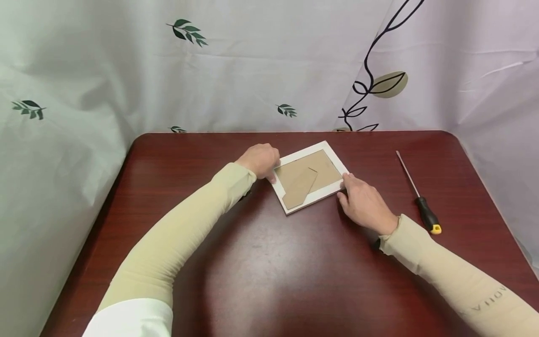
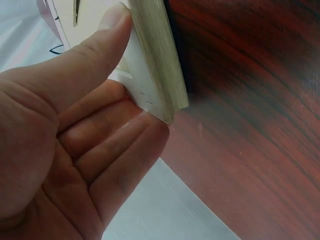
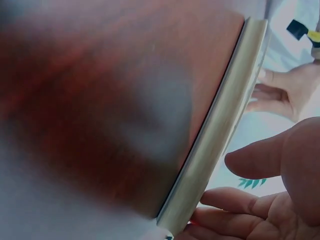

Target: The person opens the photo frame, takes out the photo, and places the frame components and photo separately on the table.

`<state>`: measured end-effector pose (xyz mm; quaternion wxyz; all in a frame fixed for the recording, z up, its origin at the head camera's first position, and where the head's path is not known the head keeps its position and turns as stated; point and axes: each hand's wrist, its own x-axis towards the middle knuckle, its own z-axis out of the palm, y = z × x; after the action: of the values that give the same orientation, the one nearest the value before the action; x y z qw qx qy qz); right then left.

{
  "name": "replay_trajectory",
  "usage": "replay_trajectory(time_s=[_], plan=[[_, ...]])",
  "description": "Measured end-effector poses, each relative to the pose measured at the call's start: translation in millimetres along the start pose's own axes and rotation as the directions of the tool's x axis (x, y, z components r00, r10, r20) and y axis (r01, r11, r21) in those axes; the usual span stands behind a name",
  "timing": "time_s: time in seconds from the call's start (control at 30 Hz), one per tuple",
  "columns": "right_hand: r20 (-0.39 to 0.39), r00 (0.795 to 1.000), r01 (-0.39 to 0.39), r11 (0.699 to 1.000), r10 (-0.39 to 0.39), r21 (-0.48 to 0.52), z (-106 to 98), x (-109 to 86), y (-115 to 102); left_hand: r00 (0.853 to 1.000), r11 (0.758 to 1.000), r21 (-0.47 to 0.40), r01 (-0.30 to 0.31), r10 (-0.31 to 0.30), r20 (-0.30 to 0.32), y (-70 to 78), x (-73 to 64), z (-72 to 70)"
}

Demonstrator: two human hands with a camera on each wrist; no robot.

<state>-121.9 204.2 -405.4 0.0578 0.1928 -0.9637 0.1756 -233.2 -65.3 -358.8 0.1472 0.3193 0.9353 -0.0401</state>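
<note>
A white picture frame (image 1: pixel 335 160) lies back side up and askew on the table, with a tan backing board (image 1: pixel 329 169) and a tan stand leg (image 1: pixel 300 189) showing. At its left end, my left hand (image 1: pixel 260 160) holds the frame. In the left wrist view the thumb (image 2: pixel 112 22) presses on the white back while the fingers meet the end edge. My right hand (image 1: pixel 365 202) is at the right corner, its fingertips touching it. The right thumb (image 3: pixel 252 157) stands off from the frame's side in the right wrist view.
To the right of my right hand lies a screwdriver (image 1: pixel 427 214) with a black and yellow handle, its shaft pointing toward the back. The dark red table (image 1: pixel 248 262) ends at a white leaf-patterned curtain (image 1: pixel 252 70) behind it.
</note>
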Motion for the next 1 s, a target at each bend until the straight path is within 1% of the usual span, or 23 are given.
replay_trajectory(time_s=[0.13, 0.27, 0.43, 0.57, 0.7, 0.87, 1.0], plan=[[-0.031, 0.999, 0.018, 1.000, -0.018, 0.004, -0.6, 7.1, 5.4, 1.000, 0.999, -0.024, 0.030, -0.030, -0.009, 1.9, -2.4, 0.4], [-0.045, 0.998, 0.039, 0.999, -0.038, 0.001, -0.6, 13.3, 11.4, 0.998, 0.998, -0.042, 0.054, -0.055, -0.028, 3.6, -5.8, 2.3], [-0.021, 0.998, 0.063, 0.998, -0.063, -0.005, -1.6, 20.0, 15.7, 0.995, 0.994, -0.073, 0.085, -0.089, -0.050, 5.5, -11.6, 6.7], [0.001, 0.998, 0.069, 0.997, -0.069, -0.021, -3.3, 27.0, 18.7, 0.991, 0.988, -0.089, 0.122, -0.127, -0.050, 8.8, -14.7, 9.3], [0.004, 0.997, 0.080, 0.997, -0.080, -0.023, -3.1, 33.8, 21.1, 0.985, 0.982, -0.090, 0.164, -0.169, -0.047, 13.2, -16.9, 10.8], [-0.042, 0.993, 0.107, 0.994, -0.108, -0.028, 0.2, 40.5, 24.6, 0.980, 0.978, -0.095, 0.186, -0.192, -0.053, 18.2, -22.0, 11.8], [-0.066, 0.988, 0.135, 0.990, -0.137, -0.027, 1.3, 45.9, 28.2, 0.976, 0.975, -0.106, 0.195, -0.204, -0.073, 21.0, -25.1, 15.2]])
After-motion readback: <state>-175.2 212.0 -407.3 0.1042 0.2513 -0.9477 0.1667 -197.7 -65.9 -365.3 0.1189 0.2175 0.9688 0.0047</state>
